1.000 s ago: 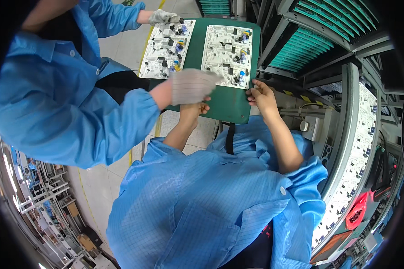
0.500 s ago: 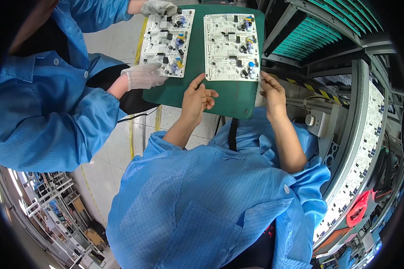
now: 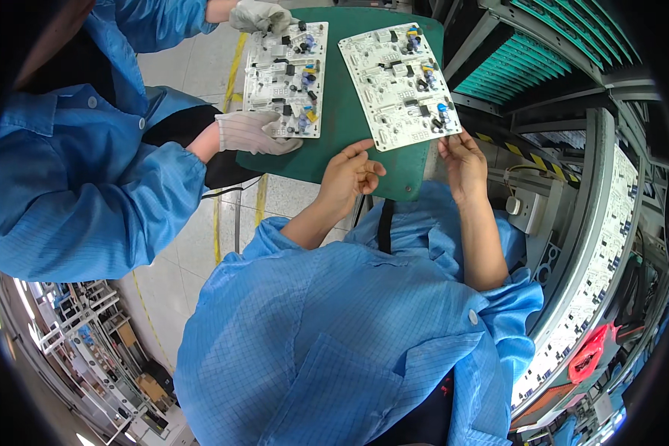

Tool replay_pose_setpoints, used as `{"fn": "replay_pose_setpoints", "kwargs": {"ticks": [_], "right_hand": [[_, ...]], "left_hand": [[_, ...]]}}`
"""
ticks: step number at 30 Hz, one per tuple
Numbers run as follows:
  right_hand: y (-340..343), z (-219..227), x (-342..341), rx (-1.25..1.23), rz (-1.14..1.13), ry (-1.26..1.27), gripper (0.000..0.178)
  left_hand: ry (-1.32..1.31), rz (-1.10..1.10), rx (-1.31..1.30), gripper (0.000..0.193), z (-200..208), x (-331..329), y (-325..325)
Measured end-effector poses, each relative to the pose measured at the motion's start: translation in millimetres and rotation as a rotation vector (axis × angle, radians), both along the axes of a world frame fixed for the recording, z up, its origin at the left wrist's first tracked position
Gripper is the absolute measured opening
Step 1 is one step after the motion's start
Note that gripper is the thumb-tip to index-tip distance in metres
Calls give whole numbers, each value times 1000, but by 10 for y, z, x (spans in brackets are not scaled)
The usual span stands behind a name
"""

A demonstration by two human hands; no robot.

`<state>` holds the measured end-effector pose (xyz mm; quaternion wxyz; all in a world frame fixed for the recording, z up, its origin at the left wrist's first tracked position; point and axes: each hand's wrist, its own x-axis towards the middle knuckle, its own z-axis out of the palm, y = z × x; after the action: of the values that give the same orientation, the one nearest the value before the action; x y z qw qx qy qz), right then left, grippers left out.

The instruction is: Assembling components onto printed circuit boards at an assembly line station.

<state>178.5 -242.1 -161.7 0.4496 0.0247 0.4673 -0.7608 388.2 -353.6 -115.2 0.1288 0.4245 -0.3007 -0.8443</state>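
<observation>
A white circuit board (image 3: 395,82), set with black, blue and yellow parts, sits tilted over the green table (image 3: 334,165). At its near right corner my right hand (image 3: 464,165) pinches the edge between thumb and fingers. My left hand (image 3: 351,178) reaches the near left corner with the index finger stretched out against the edge; the other fingers are loosely bent and apart, with nothing in them. A second, similar circuit board (image 3: 284,85) lies to the left, where a co-worker's gloved hands (image 3: 259,134) touch its near and far ends.
The co-worker in a blue coat (image 3: 89,178) is close on my left. To my right stand a metal rack with green slats (image 3: 516,63), a white socket box (image 3: 526,209) and a long row of upright boards (image 3: 598,275). A red bag (image 3: 593,353) hangs farther right.
My circuit board has turned askew, its near end swinging right. Both my hands have moved right with it, the right one now gripping its corner. The co-worker's board has shifted slightly right and nearer.
</observation>
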Motion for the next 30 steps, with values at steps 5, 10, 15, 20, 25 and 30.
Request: {"fn": "replay_pose_setpoints", "kwargs": {"ticks": [5, 10, 15, 20, 25, 30], "right_hand": [[-67, -121, 75, 3, 157, 51, 28], [-241, 38, 223, 122, 54, 81, 23], [-254, 129, 176, 125, 23, 49, 22], [-144, 45, 100, 156, 19, 26, 19], [-97, 43, 88, 164, -6, 67, 15], [-4, 25, 40, 164, -40, 79, 12]], "left_hand": [[35, -69, 51, 42, 3, -80, 5], [68, -113, 55, 42, 28, -114, -1], [79, -156, 49, 42, 25, -120, -33], [60, -166, 32, 38, -6, -110, -27], [-6, -111, -61, 32, 29, -54, -164], [-11, -104, -104, 30, 61, -61, -231]]}}
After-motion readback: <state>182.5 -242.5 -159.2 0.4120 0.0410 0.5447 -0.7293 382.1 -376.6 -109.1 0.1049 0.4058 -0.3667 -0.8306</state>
